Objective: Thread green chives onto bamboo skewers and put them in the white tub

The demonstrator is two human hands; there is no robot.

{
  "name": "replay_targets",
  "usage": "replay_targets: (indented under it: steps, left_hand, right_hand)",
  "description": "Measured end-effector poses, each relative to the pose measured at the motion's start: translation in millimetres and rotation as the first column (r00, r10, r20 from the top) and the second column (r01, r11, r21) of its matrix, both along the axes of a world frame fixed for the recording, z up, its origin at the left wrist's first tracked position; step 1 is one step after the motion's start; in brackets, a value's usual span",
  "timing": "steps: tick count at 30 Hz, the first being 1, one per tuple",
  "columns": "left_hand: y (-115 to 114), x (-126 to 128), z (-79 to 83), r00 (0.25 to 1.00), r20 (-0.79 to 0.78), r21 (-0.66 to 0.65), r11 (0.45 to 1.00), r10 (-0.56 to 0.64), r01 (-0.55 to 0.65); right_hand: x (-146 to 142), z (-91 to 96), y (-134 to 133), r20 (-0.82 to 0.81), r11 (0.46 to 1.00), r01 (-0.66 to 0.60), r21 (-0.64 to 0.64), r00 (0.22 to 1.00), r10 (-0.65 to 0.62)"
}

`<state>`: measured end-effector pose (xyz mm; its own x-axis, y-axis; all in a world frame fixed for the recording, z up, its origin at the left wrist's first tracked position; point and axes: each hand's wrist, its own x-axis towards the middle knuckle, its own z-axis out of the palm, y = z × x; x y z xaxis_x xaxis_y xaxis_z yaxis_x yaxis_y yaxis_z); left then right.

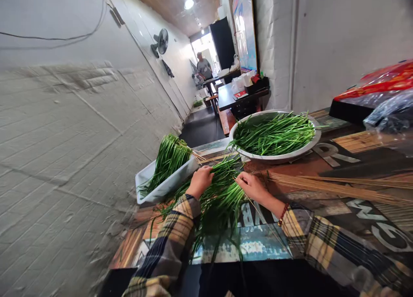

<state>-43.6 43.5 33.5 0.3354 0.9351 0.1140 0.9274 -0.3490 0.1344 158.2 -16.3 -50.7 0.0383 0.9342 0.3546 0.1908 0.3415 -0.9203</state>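
Long green Chinese chives (pixel 222 202) lie and hang in a loose bunch between my hands over the tabletop. My left hand (pixel 200 181) has its fingers closed on some of the stalks at the bunch's left side. On the other side, my right hand (pixel 253 187) pinches a thin bamboo skewer (pixel 269 226), which slants down toward the table's near edge; its tip by the chives is hard to make out. A white tray (pixel 174 183) to the left holds skewered chives (pixel 171 159), their sticks pointing right. Behind my hands is a metal basin (pixel 274 159) heaped with loose chives (pixel 277 133).
Several bamboo skewers (pixel 329 187) are spread across the table's right side. Farther right are red and clear plastic bags (pixel 383 90). A whitewashed wall (pixel 64 159) borders the left. Beyond stand another table (pixel 230 97) and a person (pixel 204 66).
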Motion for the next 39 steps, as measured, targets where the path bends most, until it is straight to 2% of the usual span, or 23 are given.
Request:
replay_targets:
  steps: [4,7,10,13,15,17,20,22,25,26,28,30,31,32,34,36,37,39]
  left_hand:
    - [17,11,-18.0,0.982,-0.175,-0.014,0.998,0.065,-0.069]
    - [17,14,-13.8,0.962,-0.26,-0.011,0.996,0.087,-0.093]
    - [3,18,2.4,0.947,-0.31,0.047,0.996,0.088,-0.077]
    - [-17,18,15.6,0.923,-0.372,0.196,0.98,0.096,-0.023]
    - [-28,14,16.0,0.906,-0.414,0.255,0.967,0.086,0.024]
    - [-34,7,10.5,0.908,-0.415,0.212,0.976,0.053,0.04]
    - [-40,-5,1.9,0.953,-0.3,0.11,0.994,0.039,-0.006]
    - [-50,-9,2.1,0.986,-0.157,0.118,0.992,0.06,-0.042]
    - [-88,-1,8.9,0.993,0.117,0.188,0.981,0.022,-0.044]
    - [-106,5,10.5,0.979,0.203,0.171,0.985,-0.025,-0.01]
    - [-143,20,9.3,0.92,0.36,0.019,0.988,-0.152,0.155]
    - [-175,33,1.4,0.853,0.425,-0.14,0.91,-0.302,0.391]
    - [-186,37,-4.2,0.838,0.418,-0.176,0.873,-0.351,0.454]
    - [-194,39,-10.2,0.841,0.388,-0.189,0.861,-0.376,0.472]
    - [-197,34,-20.9,0.905,0.269,-0.165,0.91,-0.329,0.38]
    - [-192,20,-26.7,0.98,0.112,-0.1,0.979,-0.165,0.176]
    - [-188,10,-27.2,0.996,0.042,-0.074,0.994,-0.076,0.079]
    - [-182,-10,-23.5,1.0,-0.03,-0.072,0.997,0.008,-0.01]
  right_hand:
    - [-1,0.3,2,0.045,1.0,-0.012,0.005,0.999,0.012]
    - [-2,1.3,4,0.056,1.0,-0.004,0.0,0.998,0.004]
    - [-3,2.6,4,0.059,1.0,0.01,-0.009,0.998,-0.01]
    - [-3,4.9,1,0.061,1.0,0.012,-0.009,0.998,-0.012]
    - [-3,6.5,-2,0.064,1.0,0.01,-0.01,0.998,-0.009]
    - [-3,7.4,-4,0.069,1.0,0.008,-0.014,0.998,-0.007]
    - [-3,6.8,-6,0.082,1.0,0.008,-0.023,0.997,-0.007]
    - [-2,5.6,-6,0.092,0.999,0.013,-0.029,0.996,-0.011]
    - [-2,3.9,-7,0.107,0.999,0.025,-0.033,0.994,-0.021]
    - [-2,3.6,-8,0.111,0.999,0.029,-0.034,0.993,-0.025]
    - [-1,3.1,-9,0.115,0.999,0.037,-0.033,0.993,-0.033]
    - [0,3.1,-11,0.113,0.998,0.046,-0.03,0.993,-0.042]
    - [1,3.2,-12,0.111,0.998,0.051,-0.028,0.993,-0.047]
    - [2,3.3,-13,0.108,0.998,0.055,-0.026,0.993,-0.052]
    - [4,3.3,-14,0.105,0.997,0.066,-0.027,0.992,-0.063]
    - [6,2.9,-14,0.104,0.996,0.078,-0.033,0.992,-0.075]
    - [5,2.5,-14,0.104,0.996,0.081,-0.039,0.992,-0.077]
    - [3,1.4,-13,0.105,0.996,0.073,-0.05,0.992,-0.068]
